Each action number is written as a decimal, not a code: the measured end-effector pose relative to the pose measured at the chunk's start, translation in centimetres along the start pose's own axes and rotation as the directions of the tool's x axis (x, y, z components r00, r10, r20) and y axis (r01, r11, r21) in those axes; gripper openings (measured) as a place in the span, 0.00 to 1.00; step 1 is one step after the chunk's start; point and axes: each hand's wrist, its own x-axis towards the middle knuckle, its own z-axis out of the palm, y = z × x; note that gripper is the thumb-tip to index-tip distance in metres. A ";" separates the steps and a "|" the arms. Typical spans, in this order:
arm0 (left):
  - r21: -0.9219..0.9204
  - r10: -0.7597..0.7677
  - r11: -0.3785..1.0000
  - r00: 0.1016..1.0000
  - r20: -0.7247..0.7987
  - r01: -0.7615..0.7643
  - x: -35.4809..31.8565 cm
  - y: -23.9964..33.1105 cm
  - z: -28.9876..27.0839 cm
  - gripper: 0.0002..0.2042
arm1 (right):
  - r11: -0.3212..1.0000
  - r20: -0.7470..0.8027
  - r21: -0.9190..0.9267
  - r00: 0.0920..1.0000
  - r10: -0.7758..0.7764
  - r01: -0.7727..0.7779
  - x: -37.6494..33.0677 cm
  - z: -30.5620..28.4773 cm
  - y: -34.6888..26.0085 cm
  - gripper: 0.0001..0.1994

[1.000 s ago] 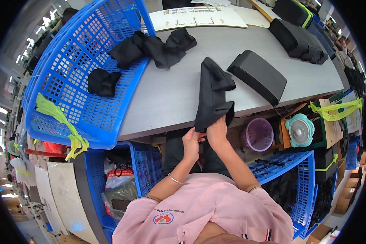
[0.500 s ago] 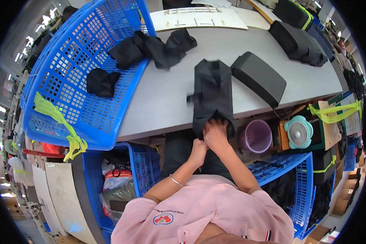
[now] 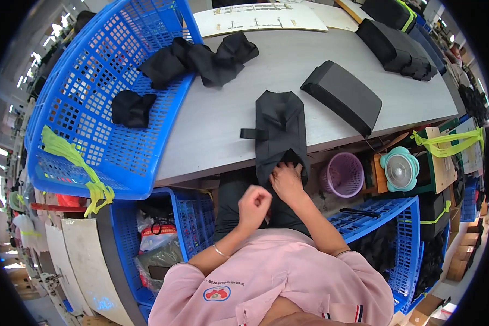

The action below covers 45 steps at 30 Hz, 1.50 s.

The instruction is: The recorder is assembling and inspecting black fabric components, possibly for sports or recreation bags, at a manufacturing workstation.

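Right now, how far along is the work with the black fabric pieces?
Looks done: a dark folded piece lies flat on the grey table. In hand: the right hand presses the near end of the black fabric piece at the table edge; the left hand hovers closed. Left: loose black pieces spill from the blue basket.

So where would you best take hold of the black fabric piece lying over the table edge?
Probably at the near end of the black fabric piece, from the person's side: it hangs off the table edge there, already under the right hand.
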 end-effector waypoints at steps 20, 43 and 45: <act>-0.574 -0.409 0.541 0.789 0.458 0.614 2.1 -1.7 -0.2 0.20 | 0.413 -0.043 0.893 0.880 0.474 -0.178 -8.3 -8.2 4.2 0.15; -0.631 -0.678 0.470 0.710 0.190 0.618 -3.0 -4.7 -1.5 0.09 | -0.279 0.233 0.954 0.865 0.445 -0.113 -3.3 0.5 2.4 0.14; -0.618 -0.710 0.469 0.685 0.161 0.631 -2.7 -4.8 -1.3 0.09 | -0.253 0.218 0.961 0.870 0.442 -0.112 -3.1 0.4 2.6 0.14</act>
